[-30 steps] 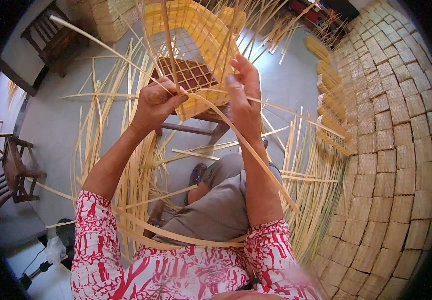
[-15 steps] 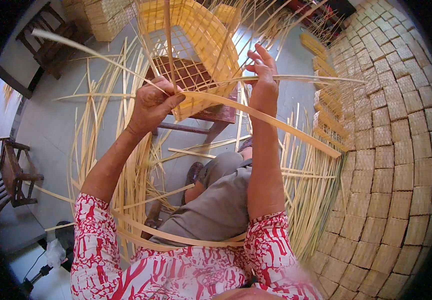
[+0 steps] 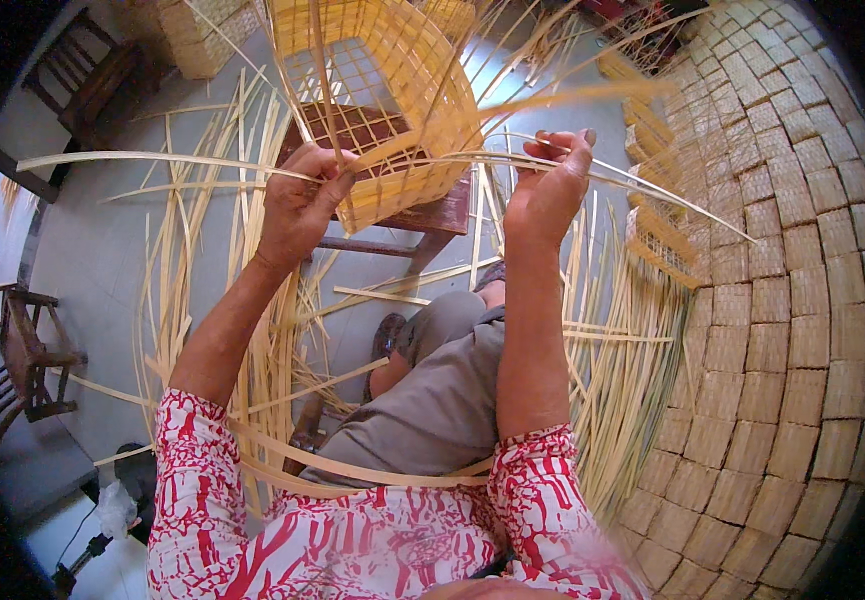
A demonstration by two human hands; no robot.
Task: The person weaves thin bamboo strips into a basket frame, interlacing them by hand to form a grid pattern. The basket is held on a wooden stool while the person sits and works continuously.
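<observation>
A half-woven yellow bamboo basket [image 3: 393, 70], with upright strips sticking up from it, rests tilted on a dark reddish wooden stool [image 3: 428, 218]. My left hand [image 3: 303, 205] is closed in a pinch at its near-left corner, gripping bamboo strips there, and a long pale strip [image 3: 153, 157] runs out to the left from it. My right hand [image 3: 548, 195], right of the basket, has its fingers curled on thin bamboo strips [image 3: 668, 195] that stretch from the basket to the right. A wider yellow strip [image 3: 593, 93] arcs up above that hand, blurred.
Loose bamboo strips [image 3: 248, 330] lie on the grey floor, more in a bundle at right [image 3: 613, 400]. Stacked woven baskets [image 3: 773, 400] cover the right side, with yellow baskets [image 3: 658, 240] beside them. Dark wooden chairs [image 3: 23, 350] stand at left. My legs [image 3: 423, 390] are below.
My right hand has moved rightward and its fingers have curled onto the thin strips. The wide strip that hung down to the right has swung upward. My left hand stays at the corner.
</observation>
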